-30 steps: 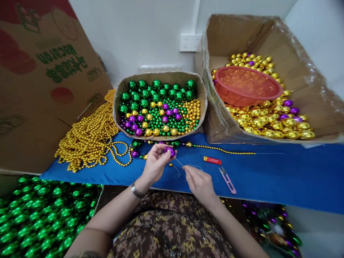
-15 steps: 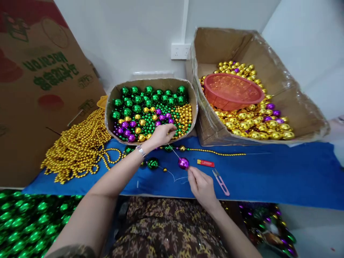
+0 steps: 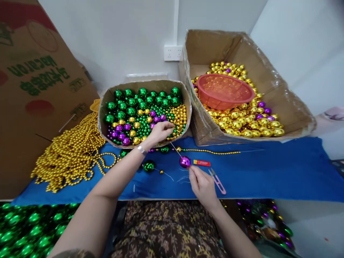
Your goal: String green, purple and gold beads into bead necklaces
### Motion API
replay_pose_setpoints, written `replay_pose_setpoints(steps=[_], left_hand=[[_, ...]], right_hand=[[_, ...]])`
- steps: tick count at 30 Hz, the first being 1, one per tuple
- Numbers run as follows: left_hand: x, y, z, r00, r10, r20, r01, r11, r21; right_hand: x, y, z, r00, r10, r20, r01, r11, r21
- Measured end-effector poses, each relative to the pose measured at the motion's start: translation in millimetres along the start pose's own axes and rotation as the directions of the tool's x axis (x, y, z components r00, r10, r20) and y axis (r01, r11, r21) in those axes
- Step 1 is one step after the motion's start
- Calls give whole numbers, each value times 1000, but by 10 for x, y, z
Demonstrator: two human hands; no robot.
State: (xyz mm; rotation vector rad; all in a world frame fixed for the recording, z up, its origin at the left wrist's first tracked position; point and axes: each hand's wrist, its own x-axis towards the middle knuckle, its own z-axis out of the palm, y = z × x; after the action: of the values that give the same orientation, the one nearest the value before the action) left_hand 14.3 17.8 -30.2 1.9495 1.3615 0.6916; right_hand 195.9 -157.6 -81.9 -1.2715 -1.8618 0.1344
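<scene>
Over the front of the smaller bead box (image 3: pixel 145 83), my left hand (image 3: pixel 162 132) has thumb and fingers pinched together among small beads. What they hold is too small to make out. My right hand (image 3: pixel 202 184) pinches the near right side of a large shiny purple bead (image 3: pixel 185 162) above the blue cloth. A pale thread (image 3: pixel 176 149) slants up from this bead toward my left hand. Left of it lie a large green bead (image 3: pixel 148 166) and a small gold bead (image 3: pixel 161 171) on loose thread. A strung row of small gold beads (image 3: pixel 212 151) lies behind.
A red lighter (image 3: pixel 202 163) and pink thread snips (image 3: pixel 219 183) lie by my right hand. Gold bead strands (image 3: pixel 67 154) heap up at left. A larger carton (image 3: pixel 200 125) holds gold beads and a red basket (image 3: pixel 225 100). Green balls (image 3: pixel 29 229) sit below the table edge.
The whole view has shifted slightly, with the table and boxes sliding left in the picture. My left hand stays pinched at the box front, and my right hand keeps hold of the purple bead.
</scene>
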Motion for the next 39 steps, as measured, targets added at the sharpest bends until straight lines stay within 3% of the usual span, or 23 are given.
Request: replay_pose_setpoints(steps=[1, 2, 4, 7, 12, 18, 21, 23, 25, 28, 31, 33, 35, 39], left_hand=[[-81, 10, -36, 998, -54, -16, 47, 955, -292], [-170, 22, -68, 994, -112, 3, 96, 837, -539], [-354, 48, -113, 979, -184, 89, 181, 575, -798], [-576, 72, -132, 965, -209, 156, 226, 372, -900], [-737, 45, -98, 967, -194, 168, 221, 294, -930], [-791, -3, -88, 979, -158, 125, 177, 378, -909], [-833, -3, -70, 990, -142, -1, 76, 536, -841], [-869, 18, -49, 992, -71, -108, -30, 690, -723], [-881, 45, -44, 992, 32, -122, -99, 803, -588], [-765, 41, -119, 990, 106, -88, -135, 886, -444], [-474, -72, -292, 969, 94, -228, -128, 982, -138], [-261, -175, -398, 952, 105, -286, -66, 987, 144], [-102, -249, -437, 957, 128, -260, -43, 951, 307], [-5, -245, -294, 989, 148, -25, -127, 915, 382]], right_hand=[[6, 3, -10, 1000, 6, -7, -6, 1000, 0], [12, 4, -16, 1000, 9, -13, -9, 1000, -1], [23, -1, -15, 1000, 7, -21, -7, 1000, -5], [39, -26, 8, 1000, -5, -16, 5, 1000, -8], [51, -68, 32, 1000, -14, 6, 14, 1000, -21], [49, -51, 35, 999, -25, 28, 27, 997, -67], [38, -25, 54, 998, -50, 27, 52, 993, -104], [31, -14, 73, 997, -69, 26, 72, 989, -130], [29, -11, 87, 997, -73, 22, 75, 987, -143], [33, -6, 88, 999, -48, 13, 49, 992, -118], [40, 14, 65, 999, -35, -1, 35, 994, -102], [45, 34, 50, 999, -36, -15, 34, 993, -117], [49, 51, 44, 999, -34, -23, 31, 991, -132], [61, 61, 52, 999, -34, -25, 30, 991, -132]])
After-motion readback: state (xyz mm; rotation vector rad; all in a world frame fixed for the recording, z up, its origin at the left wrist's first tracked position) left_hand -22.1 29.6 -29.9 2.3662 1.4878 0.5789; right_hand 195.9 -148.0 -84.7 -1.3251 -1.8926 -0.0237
